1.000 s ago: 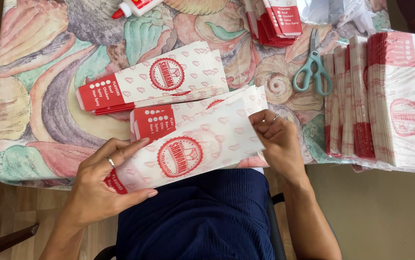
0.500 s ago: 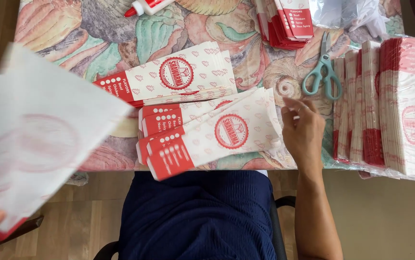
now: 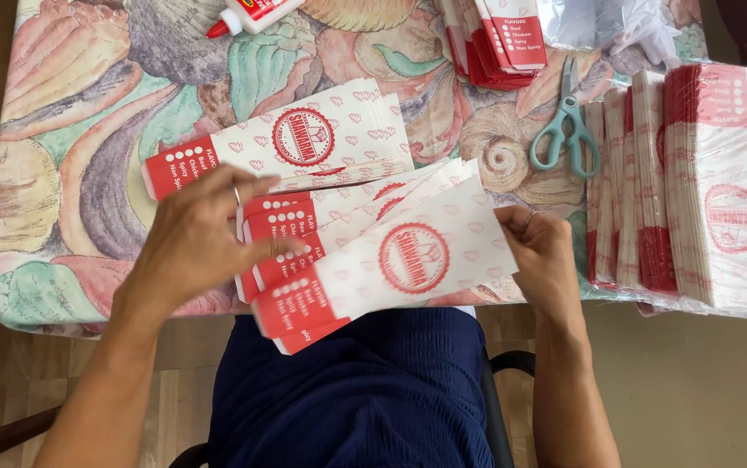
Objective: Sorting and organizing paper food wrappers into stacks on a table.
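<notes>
A white glue bottle (image 3: 252,13) with a red nozzle lies at the table's far edge; teal-handled scissors (image 3: 566,126) rest shut on the patterned tablecloth (image 3: 70,113), just left of a row of stacked red-and-white paper sleeves (image 3: 694,182) in clear wrap; a smaller bundle of red-ended sleeves (image 3: 499,39) sits beyond them, beside crumpled clear plastic (image 3: 616,22); a black chair frame (image 3: 503,364) shows beneath, over wooden floor (image 3: 703,390).

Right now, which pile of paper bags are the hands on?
The fanned pile at the table's near edge: the left hand and right hand touch it. The other piles lie untouched farther back.
</notes>
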